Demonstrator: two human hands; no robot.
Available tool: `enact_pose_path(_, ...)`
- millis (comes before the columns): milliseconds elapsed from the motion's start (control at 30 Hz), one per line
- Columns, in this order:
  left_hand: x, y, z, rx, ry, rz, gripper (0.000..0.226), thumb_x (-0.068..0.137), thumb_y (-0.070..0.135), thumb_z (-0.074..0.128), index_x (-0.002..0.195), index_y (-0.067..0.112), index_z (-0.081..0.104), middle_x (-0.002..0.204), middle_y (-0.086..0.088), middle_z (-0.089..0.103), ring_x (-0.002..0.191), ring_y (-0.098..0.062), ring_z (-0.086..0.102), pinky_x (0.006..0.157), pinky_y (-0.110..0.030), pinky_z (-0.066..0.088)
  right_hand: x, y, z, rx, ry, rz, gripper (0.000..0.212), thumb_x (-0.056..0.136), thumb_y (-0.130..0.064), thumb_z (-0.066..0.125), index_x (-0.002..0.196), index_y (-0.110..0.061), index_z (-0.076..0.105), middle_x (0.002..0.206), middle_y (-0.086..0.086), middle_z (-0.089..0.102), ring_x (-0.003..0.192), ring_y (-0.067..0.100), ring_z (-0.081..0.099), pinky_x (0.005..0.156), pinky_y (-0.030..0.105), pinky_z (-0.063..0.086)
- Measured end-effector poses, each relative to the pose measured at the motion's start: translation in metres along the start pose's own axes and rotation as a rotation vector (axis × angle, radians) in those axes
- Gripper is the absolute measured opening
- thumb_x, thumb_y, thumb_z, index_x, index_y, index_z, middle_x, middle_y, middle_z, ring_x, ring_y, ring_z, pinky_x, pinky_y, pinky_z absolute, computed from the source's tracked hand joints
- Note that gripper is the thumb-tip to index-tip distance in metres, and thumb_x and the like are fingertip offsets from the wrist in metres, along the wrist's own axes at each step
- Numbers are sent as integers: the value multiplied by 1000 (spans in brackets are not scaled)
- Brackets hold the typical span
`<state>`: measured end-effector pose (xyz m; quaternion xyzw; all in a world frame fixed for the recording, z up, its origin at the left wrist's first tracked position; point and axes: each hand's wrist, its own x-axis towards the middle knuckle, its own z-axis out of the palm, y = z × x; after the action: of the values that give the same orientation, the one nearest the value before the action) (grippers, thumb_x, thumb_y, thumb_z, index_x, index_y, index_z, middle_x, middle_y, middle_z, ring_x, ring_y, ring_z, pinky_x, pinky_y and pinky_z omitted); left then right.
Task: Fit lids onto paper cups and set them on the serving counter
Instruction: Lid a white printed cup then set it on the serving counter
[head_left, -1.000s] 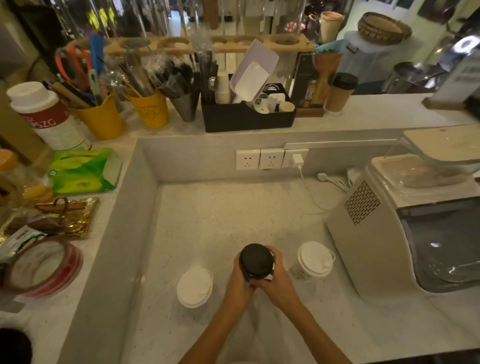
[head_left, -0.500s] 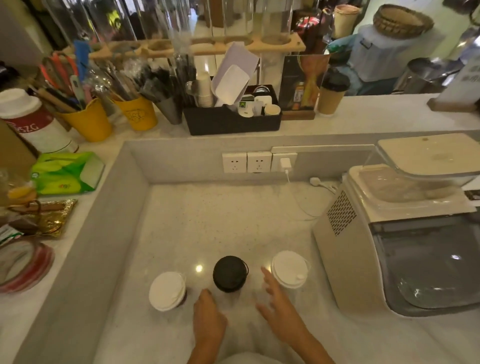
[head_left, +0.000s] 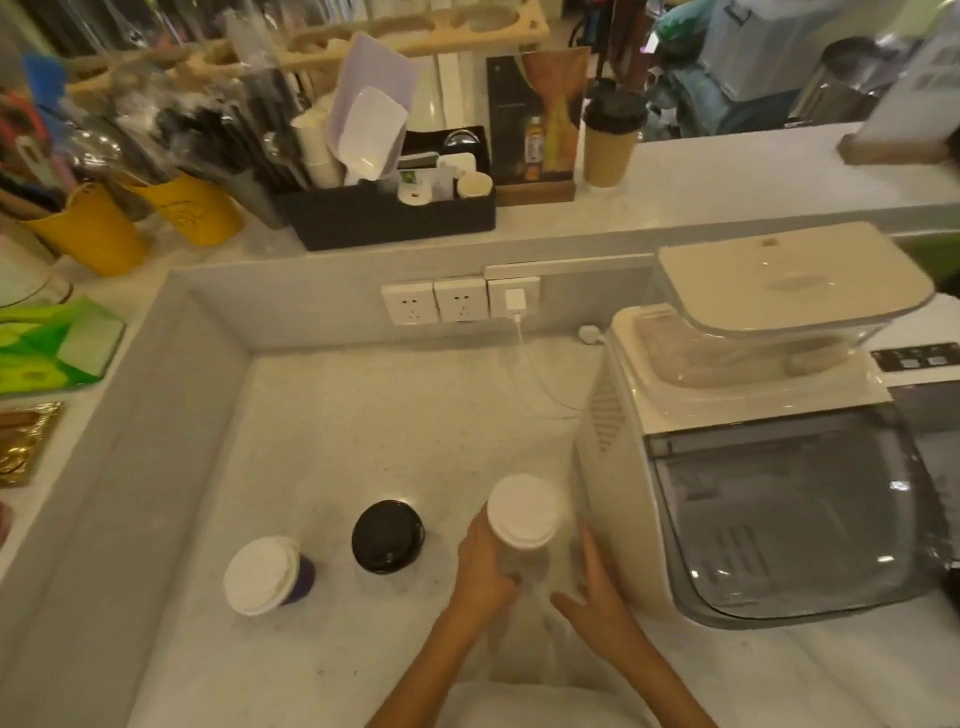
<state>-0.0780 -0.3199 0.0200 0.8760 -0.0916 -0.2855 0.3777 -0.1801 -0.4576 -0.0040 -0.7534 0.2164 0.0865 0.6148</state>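
Three lidded paper cups stand on the lower worktop. My left hand is wrapped around the side of the right one, a white-lidded cup. My right hand is beside that cup on its right, fingers spread; I cannot tell whether it touches the cup. A black-lidded cup stands free in the middle. A dark-bodied cup with a white lid stands free on the left. On the raised serving counter stands a brown cup with a black lid.
A white ice machine fills the right side, close to my right hand. Wall sockets with a plugged cable sit at the back. A black organiser, yellow pots and a green tissue pack line the raised ledge.
Both hands left the black-lidded cup, which now stands alone. They moved right to the white-lidded cup, and my left hand took hold of it.
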Motion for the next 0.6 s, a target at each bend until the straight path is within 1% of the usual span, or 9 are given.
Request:
enact_pose_path(67, 7, 6, 9, -108, 12, 47, 80, 71, 13, 78, 135, 40, 39, 138, 8, 50, 127, -10, 48, 99, -11, 39, 9, -8, 4, 32, -38, -68, 91, 87, 1, 66, 149, -30, 7, 157, -10, 15, 146, 17, 20, 118, 31, 24)
enact_pose_path(167, 14, 10, 15, -185, 72, 141, 65, 74, 14, 70, 121, 52, 45, 122, 25, 57, 111, 7, 55, 92, -4, 42, 22, -23, 10, 97, -17, -149, 82, 88, -6, 68, 149, -27, 16, 154, -12, 28, 143, 9, 30, 116, 33, 31)
enact_pose_path(267, 25, 17, -3, -264, 84, 182, 65, 75, 6, 64, 99, 66, 57, 90, 40, 67, 81, 21, 62, 64, 1, 47, 33, -57, 4, 120, -6, -202, 70, 87, -19, 69, 140, -45, 31, 141, -32, 42, 131, -11, 41, 102, 12, 41)
enact_pose_path(300, 28, 25, -14, -276, 85, 178, 60, 77, 9, 66, 98, 65, 58, 90, 38, 68, 81, 21, 63, 61, 1, 48, 37, -72, 1, 112, 2, -212, 72, 86, -23, 69, 140, -48, 29, 138, -33, 43, 127, -13, 42, 97, 10, 43)
enact_pose_path(333, 30, 33, -26, -275, 93, 171, 51, 79, 15, 71, 100, 59, 58, 91, 31, 70, 84, 18, 64, 61, -1, 49, 43, -86, -3, 95, 15, -224, 77, 87, -22, 70, 144, -46, 25, 140, -21, 46, 127, -7, 45, 96, 14, 47)
enact_pose_path(400, 33, 55, -55, -310, 100, 174, 45, 79, 32, 77, 111, 45, 48, 102, 18, 64, 88, 4, 66, 60, -4, 51, 58, -120, -10, 134, 39, -254, 79, 90, -15, 67, 152, -32, 21, 140, 9, 46, 127, 18, 51, 96, 35, 54)
enact_pose_path(433, 33, 68, -74, -330, 116, 196, 51, 76, 43, 76, 115, 37, 44, 106, 10, 62, 89, 0, 65, 59, -6, 52, 63, -141, -13, 178, 27, -244, 77, 93, -19, 64, 153, -34, 18, 141, 11, 41, 127, 22, 49, 96, 37, 53)
enact_pose_path(500, 27, 98, -115, -352, 184, 270, 61, 70, 56, 73, 118, 35, 43, 108, 6, 62, 88, -6, 67, 58, -10, 54, 64, -191, -16, 226, -1, -280, 73, 93, -40, 60, 150, -46, 16, 138, 0, 34, 125, 14, 46, 92, 25, 50)
enact_pose_path(600, 10, 140, -178, -422, 248, 418, 46, 78, 44, 76, 109, 46, 42, 110, 16, 61, 90, 7, 68, 59, -10, 55, 55, -271, -17, 231, 10, -475, 71, 86, -52, 63, 146, -49, 24, 136, -8, 38, 117, 1, 52, 76, 12, 54)
